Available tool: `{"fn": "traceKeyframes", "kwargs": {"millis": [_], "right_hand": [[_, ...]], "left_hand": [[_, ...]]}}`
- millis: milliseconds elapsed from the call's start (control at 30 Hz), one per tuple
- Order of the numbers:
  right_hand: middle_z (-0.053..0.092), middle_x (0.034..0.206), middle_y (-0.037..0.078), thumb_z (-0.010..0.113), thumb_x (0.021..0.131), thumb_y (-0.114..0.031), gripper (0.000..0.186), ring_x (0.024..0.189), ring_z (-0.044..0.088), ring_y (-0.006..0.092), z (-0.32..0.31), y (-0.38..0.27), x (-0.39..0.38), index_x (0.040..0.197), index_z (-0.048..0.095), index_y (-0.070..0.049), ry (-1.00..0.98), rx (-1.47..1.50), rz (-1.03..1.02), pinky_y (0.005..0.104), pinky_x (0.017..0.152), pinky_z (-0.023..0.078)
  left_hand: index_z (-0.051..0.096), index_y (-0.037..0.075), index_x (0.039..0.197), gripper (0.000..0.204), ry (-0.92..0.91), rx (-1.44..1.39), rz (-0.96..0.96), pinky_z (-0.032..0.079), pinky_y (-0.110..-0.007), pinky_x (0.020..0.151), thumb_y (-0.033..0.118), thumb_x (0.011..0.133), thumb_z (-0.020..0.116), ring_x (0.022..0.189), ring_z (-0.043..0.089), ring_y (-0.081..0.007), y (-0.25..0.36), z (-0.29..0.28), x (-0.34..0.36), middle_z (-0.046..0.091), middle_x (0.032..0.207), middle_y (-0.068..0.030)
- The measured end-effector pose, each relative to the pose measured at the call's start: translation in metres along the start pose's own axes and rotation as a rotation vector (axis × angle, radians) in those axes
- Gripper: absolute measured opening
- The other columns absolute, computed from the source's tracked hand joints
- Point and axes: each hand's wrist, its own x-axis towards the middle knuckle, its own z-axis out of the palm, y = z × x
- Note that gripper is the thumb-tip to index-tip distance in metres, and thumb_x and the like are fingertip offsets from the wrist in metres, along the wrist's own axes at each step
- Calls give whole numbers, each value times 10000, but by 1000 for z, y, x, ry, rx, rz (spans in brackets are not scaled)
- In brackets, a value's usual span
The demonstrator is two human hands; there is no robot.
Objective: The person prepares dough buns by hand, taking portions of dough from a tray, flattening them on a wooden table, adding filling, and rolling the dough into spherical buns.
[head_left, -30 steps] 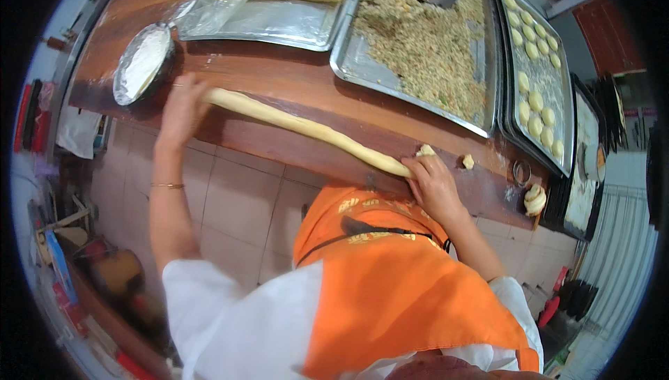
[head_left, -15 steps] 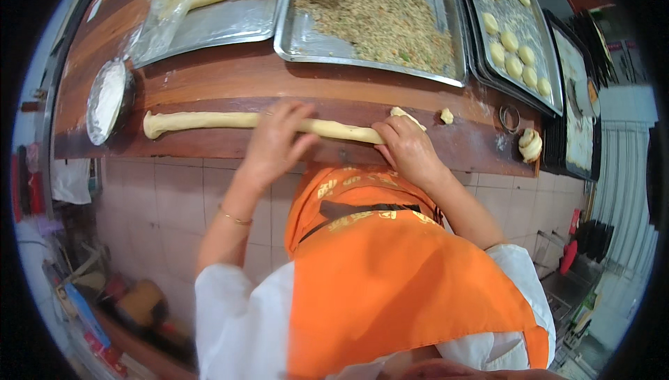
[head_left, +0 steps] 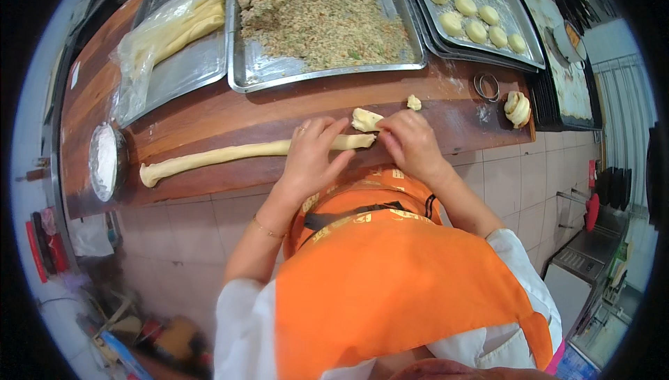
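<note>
A long pale dough rope [head_left: 223, 155] lies across the front of the wooden table, its left end slightly bulged and its right end ragged. My left hand [head_left: 315, 151] is wrapped over the rope near that right end, fingers behind and thumb in front. Just beyond the ragged end, my right hand [head_left: 412, 144] has its fingertips drawn together; whatever they pinch is hidden. A torn dough piece [head_left: 365, 120] sits beside the right fingertips. Farther back rests a small dough scrap [head_left: 414, 102].
A bowl of flour [head_left: 106, 162] stands at left. Behind are a tray with plastic-covered dough [head_left: 178, 35], a tray of crumbly filling [head_left: 320, 24] and a tray of dough rounds [head_left: 476, 31]. Metal rings [head_left: 486, 87] and a coiled dough lump [head_left: 517, 109] lie at right.
My right hand has come off the rope's end, which now shows bare and ragged. My left hand has shifted toward that end. The whole view has turned somewhat.
</note>
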Motion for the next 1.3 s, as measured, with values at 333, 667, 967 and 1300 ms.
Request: {"fn": "traceKeyframes", "kwargs": {"millis": [333,667,967,1300], "right_hand": [[609,1126,166,703,808,-12,349,1030,589,394,-28,56,-8,1151,664,-65,179,-74,214,444,914,504],[641,997,153,709,803,14,254,903,641,374,-24,66,-10,1044,656,-42,306,215,350,430,785,540],[629,992,116,717,801,-22,179,970,622,328,-18,34,-20,972,671,-43,116,92,115,414,818,523],[662,987,162,726,863,-105,287,877,670,344,-6,-7,12,1129,638,-43,13,256,105,409,759,549]], "left_hand": [[601,-2,1063,255,-147,115,-121,493,-443,809,86,855,721,910,594,-393,6,42,55,595,970,-176],[607,5,1036,194,-351,-329,-223,512,-343,748,61,875,699,830,647,-241,15,82,90,633,904,-118],[646,14,1152,349,-258,34,-75,498,-421,871,114,835,754,1005,610,-338,18,32,61,602,1089,-163],[626,44,1084,324,-182,118,15,439,-476,914,35,784,748,1005,580,-384,6,21,23,622,1085,-160]]}}
